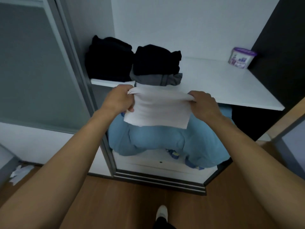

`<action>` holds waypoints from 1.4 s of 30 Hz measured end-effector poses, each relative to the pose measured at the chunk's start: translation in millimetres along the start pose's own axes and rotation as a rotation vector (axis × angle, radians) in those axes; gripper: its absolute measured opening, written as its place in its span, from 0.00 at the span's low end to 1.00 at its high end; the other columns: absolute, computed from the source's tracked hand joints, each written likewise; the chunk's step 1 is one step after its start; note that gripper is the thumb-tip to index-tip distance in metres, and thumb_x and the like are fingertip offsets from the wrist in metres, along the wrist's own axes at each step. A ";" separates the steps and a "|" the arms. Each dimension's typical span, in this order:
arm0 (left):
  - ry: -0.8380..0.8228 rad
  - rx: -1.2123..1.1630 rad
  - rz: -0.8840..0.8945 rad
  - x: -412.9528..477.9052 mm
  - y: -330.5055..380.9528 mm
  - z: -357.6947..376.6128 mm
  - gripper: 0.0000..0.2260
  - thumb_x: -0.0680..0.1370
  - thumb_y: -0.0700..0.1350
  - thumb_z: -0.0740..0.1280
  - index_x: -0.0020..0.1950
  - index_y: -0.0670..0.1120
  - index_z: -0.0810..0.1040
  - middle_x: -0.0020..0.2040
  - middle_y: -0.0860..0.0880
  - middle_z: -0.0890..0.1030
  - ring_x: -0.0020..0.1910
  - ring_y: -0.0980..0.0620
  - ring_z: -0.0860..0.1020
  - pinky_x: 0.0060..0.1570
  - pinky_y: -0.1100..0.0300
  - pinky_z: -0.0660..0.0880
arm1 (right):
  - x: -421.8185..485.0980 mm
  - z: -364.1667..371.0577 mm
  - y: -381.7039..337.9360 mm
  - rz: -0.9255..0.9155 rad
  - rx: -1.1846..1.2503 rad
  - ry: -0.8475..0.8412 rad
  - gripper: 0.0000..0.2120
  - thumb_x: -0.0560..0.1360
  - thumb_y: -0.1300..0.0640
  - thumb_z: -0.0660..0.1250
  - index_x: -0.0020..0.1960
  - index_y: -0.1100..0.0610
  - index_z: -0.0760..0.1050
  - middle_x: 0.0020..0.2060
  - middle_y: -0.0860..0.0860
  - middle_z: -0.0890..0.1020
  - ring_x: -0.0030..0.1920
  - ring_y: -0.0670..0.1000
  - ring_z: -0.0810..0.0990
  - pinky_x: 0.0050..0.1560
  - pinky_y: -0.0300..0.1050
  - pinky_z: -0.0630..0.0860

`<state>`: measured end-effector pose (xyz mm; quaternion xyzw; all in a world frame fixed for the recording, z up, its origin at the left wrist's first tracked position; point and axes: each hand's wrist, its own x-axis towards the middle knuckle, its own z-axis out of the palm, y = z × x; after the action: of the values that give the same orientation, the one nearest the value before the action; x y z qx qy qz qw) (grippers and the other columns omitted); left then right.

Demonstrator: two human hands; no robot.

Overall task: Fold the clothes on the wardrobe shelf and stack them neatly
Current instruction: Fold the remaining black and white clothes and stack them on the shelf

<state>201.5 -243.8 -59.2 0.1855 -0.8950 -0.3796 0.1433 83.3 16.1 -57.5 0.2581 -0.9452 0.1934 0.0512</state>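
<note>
Left hand [119, 99] and right hand [203, 103] each pinch top corner of folded white garment [156, 111], fingers curled over fold edge. Garment hangs in air just in front of near edge of wardrobe shelf [231, 86], over blue bedding [156, 141] below. On shelf, far left: black pile [109, 61]; beside it, black garment [156, 59] on grey one [156, 79]. Purple tub [241, 58] far right. Risks: lower layers hang loose, so fold likely opens on set-down; landing off-centre on rounded stack could tip it.
</note>
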 end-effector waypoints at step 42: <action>0.299 0.640 0.207 318.2 -3.8 -31.7 0.16 0.81 0.48 0.57 0.64 0.45 0.77 0.67 0.45 0.76 0.66 0.42 0.73 0.73 0.42 0.56 | 346.7 56.5 -49.7 0.008 -0.024 0.016 0.27 0.80 0.47 0.51 0.76 0.56 0.62 0.75 0.59 0.63 0.76 0.60 0.60 0.73 0.67 0.56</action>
<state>-68.3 -406.3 -3.9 0.1827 -0.9516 -0.0327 0.2451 -189.9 -207.7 -24.4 0.2522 -0.9480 0.1843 0.0610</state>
